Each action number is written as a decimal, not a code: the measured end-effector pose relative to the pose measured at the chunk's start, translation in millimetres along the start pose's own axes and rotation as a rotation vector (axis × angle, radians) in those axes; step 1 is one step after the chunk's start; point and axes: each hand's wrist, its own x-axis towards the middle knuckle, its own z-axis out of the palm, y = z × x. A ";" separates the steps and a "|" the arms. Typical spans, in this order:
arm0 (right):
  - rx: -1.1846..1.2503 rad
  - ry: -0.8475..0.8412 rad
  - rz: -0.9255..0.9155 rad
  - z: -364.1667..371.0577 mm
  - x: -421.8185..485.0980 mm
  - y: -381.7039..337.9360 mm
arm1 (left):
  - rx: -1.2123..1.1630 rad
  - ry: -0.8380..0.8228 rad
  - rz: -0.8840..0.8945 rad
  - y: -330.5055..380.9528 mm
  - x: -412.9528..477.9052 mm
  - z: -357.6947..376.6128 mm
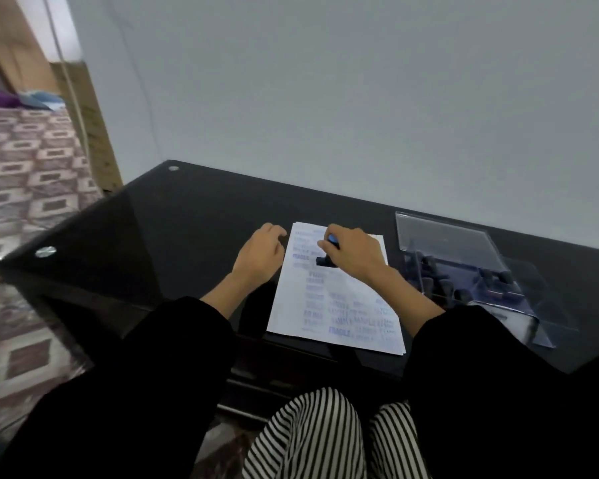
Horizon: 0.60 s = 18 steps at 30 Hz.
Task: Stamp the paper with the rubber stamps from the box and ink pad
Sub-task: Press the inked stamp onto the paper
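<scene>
Right hand (351,252) grip is closed on the rubber stamp (326,260), pressed straight down on the paper (339,305); left hand (260,255), w/ nothing in it, rests at the paper's left edge.

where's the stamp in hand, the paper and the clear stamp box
stamp (326,261), head view, on its dark base below the right hand
paper (339,288), head view, on a bare patch mid-sheet
clear stamp box (443,236), head view, on its raised lid
</scene>
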 end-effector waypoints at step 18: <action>-0.043 -0.064 -0.026 62.4 46.2 -11.9 | 0.328 -0.149 -0.070 -43.6 4.4 62.6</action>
